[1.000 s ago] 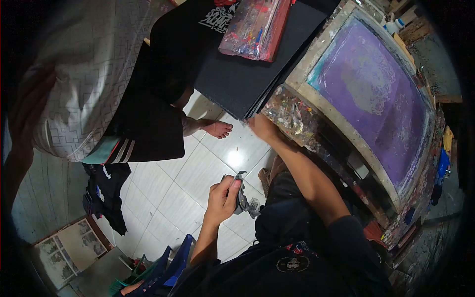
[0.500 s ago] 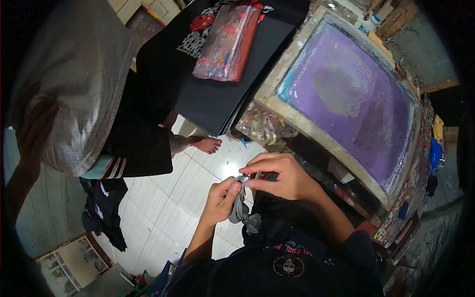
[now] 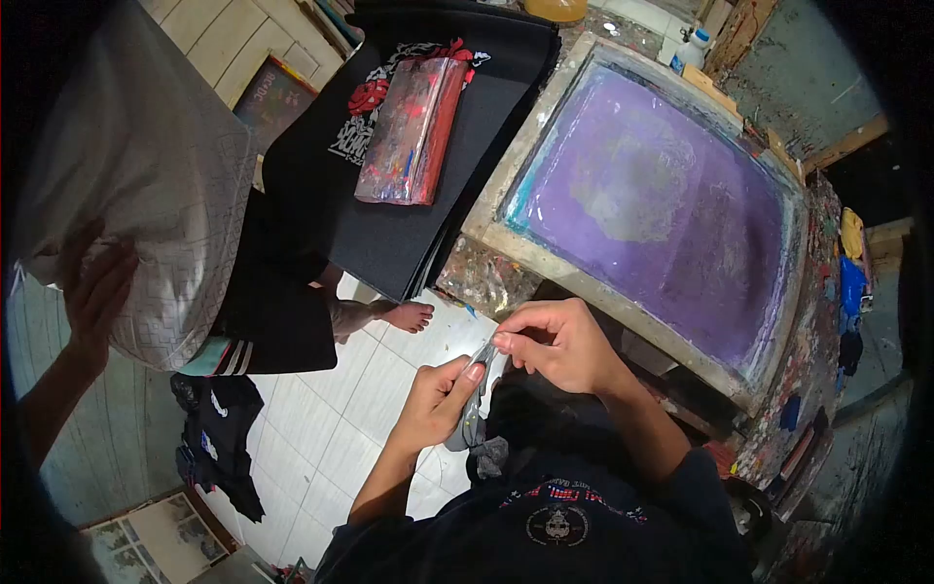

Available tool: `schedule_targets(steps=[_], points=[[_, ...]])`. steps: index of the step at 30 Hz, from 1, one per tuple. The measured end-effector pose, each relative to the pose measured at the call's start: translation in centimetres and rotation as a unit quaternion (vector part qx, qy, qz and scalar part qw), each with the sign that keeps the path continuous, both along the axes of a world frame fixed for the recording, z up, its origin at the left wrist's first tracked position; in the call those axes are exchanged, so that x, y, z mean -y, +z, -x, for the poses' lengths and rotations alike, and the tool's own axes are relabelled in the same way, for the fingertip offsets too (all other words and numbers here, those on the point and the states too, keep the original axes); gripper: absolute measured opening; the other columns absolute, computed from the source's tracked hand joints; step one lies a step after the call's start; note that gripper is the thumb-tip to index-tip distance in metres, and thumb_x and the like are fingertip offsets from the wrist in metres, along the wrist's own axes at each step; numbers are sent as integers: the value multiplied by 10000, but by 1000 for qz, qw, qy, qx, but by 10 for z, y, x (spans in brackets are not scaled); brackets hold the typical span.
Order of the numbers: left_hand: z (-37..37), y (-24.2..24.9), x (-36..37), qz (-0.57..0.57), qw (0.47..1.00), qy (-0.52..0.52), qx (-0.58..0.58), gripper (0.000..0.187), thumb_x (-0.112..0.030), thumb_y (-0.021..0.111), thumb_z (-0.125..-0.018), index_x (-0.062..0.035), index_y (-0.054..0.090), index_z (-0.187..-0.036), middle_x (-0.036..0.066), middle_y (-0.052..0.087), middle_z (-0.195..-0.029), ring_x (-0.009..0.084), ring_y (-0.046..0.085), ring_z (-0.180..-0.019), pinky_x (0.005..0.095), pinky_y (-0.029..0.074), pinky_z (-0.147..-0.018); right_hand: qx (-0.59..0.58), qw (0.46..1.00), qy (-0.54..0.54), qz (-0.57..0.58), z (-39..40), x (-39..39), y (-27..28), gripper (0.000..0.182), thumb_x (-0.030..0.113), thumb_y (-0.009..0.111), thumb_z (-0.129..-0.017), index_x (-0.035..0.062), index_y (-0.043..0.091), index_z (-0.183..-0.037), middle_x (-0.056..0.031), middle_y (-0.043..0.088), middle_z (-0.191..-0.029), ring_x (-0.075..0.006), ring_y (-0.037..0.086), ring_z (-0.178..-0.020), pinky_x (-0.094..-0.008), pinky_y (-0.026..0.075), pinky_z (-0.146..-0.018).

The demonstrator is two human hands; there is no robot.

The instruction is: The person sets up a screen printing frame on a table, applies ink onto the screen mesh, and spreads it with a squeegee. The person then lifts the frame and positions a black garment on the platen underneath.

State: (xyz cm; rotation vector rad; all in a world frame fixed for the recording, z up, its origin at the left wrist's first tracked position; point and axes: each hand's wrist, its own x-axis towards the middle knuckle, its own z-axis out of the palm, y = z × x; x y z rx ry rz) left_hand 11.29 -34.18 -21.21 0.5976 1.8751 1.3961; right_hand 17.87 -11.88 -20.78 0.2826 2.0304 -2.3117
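My left hand (image 3: 431,407) is closed around a grey cloth (image 3: 468,428), its thumb pressed along the top. The cloth looks stretched into a narrow strip between my two hands, and a bunched end hangs below, against my dark shirt. My right hand (image 3: 567,348) pinches the upper tip of the strip between thumb and fingers. Whether something small is wrapped inside the cloth cannot be seen. Just beyond my right hand is the wooden frame of a screen-printing screen (image 3: 603,165) with purple mesh.
A paint-stained block (image 3: 409,131) lies on black printed fabric (image 3: 375,238) over a board. At left stands another person, a hand (image 3: 97,292) on their light shirt (image 3: 185,185) and a bare foot (image 3: 409,316) on the tiles. Dark clothes (image 3: 222,438) lie on the floor.
The view has shifted, so the screen and block sit lower and further left. My right hand has drawn the cloth's tip upward, leaving the strip longer and straighter.
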Motion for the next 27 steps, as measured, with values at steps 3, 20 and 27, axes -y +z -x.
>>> schedule_targets(steps=[3, 20, 27], points=[[-1, 5, 0, 6, 1000, -7, -17, 410, -286, 542, -1116, -24, 583, -803, -46, 434, -580, 42, 352, -559, 294, 291, -495, -2, 999, -41, 20, -3, 2, 0, 171, 122, 736, -975, -45, 766, -997, -63, 728, -815, -82, 635, -669, -249, 506, -606], [-28, -9, 88, 11, 983, 183, 5, 393, -240, 532, -1114, -21, 601, -796, -33, 526, -639, 46, 415, -608, 267, 346, -543, -107, 967, 33, -227, 28, 14, 41, 143, 82, 750, -938, 12, 779, -1059, -84, 702, -776, -111, 600, -641, -303, 487, -608], [-27, -12, 126, 0, 977, 212, -7, 417, -268, 532, -1116, -19, 607, -790, -20, 544, -628, 50, 436, -591, 281, 358, -530, -155, 965, 191, -92, 49, 94, -11, 382, 225, 676, -1019, 7, 646, -1330, -175, 709, -1086, -251, 700, -914, -367, 551, -774]])
